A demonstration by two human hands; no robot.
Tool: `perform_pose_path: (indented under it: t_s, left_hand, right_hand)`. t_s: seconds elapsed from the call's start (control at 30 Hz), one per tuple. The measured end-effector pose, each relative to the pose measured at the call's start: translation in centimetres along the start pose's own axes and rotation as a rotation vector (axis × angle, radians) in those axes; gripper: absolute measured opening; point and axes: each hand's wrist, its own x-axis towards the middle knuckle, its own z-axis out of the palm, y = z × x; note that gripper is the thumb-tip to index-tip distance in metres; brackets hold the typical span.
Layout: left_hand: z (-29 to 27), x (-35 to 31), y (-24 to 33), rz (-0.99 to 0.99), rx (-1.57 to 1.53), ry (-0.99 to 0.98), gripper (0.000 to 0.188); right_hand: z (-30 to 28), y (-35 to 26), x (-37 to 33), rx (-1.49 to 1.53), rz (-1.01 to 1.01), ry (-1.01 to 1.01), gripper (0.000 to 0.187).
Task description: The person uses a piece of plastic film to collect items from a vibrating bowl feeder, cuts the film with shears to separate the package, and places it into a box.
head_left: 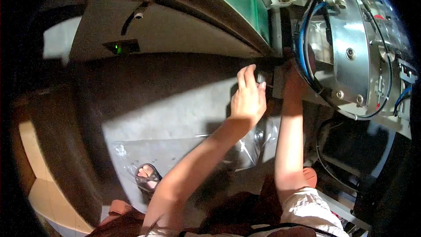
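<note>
My left hand (248,102) reaches out in the middle, its fingers bent and its thumb close to a small grey, shiny piece (260,77) beside the machine. The hand seems closed around that piece, but its kind does not show. My right hand (298,59) is in deep shadow at the machine's side, behind a bundle of black and blue cables (303,46). Its fingers are hidden, so whatever it touches does not show. Clear plastic film (245,152) hangs or lies below my left wrist.
A machine with a bright metal housing (351,57) and looping cables fills the right. Along the top runs a green panel (239,0); beneath it, a pale panel carries a small device with a green light (117,47). My sandalled foot (148,177) is on the lower left.
</note>
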Motion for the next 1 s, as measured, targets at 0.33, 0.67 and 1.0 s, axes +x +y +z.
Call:
perform_pose_path:
  t_s: [0.33,0.67,1.0]
  left_hand:
    - [1.0,-2.2,-2.1,0.005,0.033,-0.045,0.033]
    - [3.3,-0.7,-1.5,0.034,-0.063,0.01,0.033]
    - [5.2,0.4,-2.7,0.139,0.216,-0.152,0.088]
  right_hand:
    - [-4.9,11.8,2.5,-0.764,-0.483,0.108,0.024]
    - [-4.1,9.7,-6.2,-0.938,0.304,-0.127,0.027]
    - [-3.9,12.4,-17.6,-0.812,0.166,-0.242,0.018]
